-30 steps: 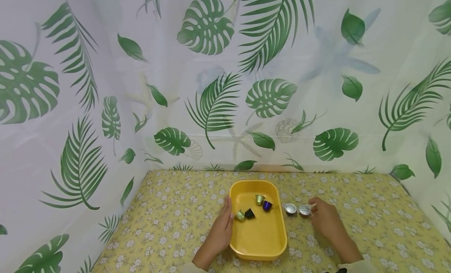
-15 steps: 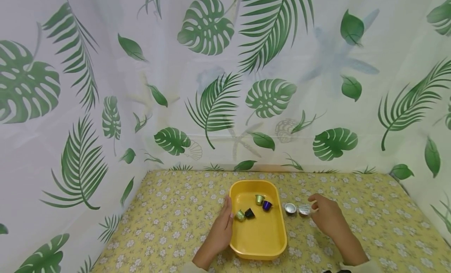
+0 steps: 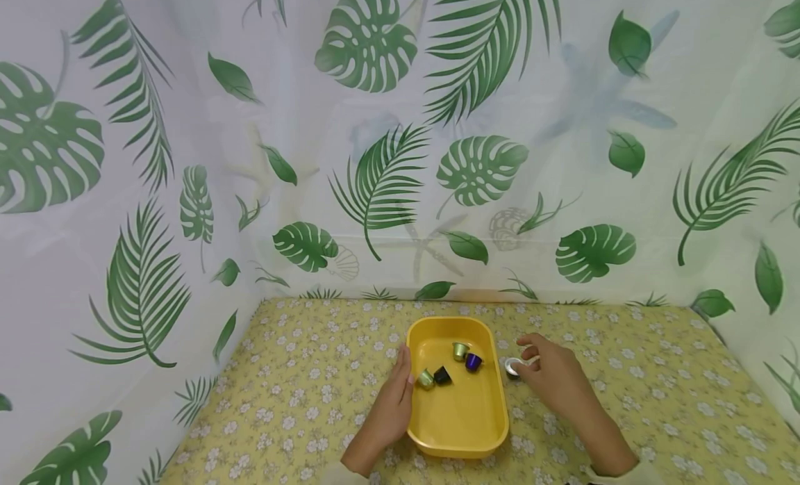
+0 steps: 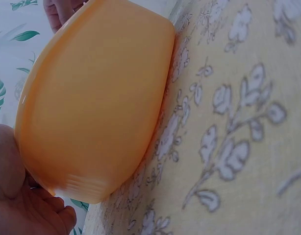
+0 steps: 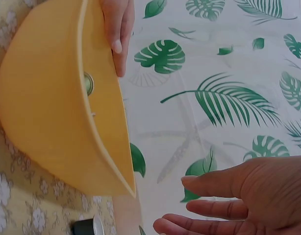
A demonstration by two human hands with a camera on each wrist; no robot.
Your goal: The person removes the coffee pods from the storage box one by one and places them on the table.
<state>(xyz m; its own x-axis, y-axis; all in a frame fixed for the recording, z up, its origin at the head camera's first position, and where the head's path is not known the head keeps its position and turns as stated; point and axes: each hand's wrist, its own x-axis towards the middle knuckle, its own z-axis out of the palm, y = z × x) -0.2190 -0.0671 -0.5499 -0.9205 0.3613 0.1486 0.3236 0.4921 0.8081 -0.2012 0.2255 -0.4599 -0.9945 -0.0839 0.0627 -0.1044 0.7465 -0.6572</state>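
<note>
A yellow tray (image 3: 459,422) holds several coffee capsules: a green one (image 3: 460,351), a purple one (image 3: 473,362), a black one (image 3: 442,375) and a second green one (image 3: 426,379). My left hand (image 3: 390,405) grips its left wall, with the thumb at the rim and fingers along the outside. Just right of the tray, a dark capsule (image 5: 84,227) with a silver lid (image 3: 514,367) sits on the cloth. My right hand (image 3: 556,374) hovers beside it, thumb and fingers apart and nothing visible between them. The other silver-lidded capsule is hidden in the head view.
A yellow floral cloth (image 3: 656,395) covers the table. White leaf-print sheeting (image 3: 400,276) rises behind it and along the left and right sides.
My right hand has moved left towards the tray and now covers where the outer silver-lidded capsule lay. My left hand and the tray have stayed in place.
</note>
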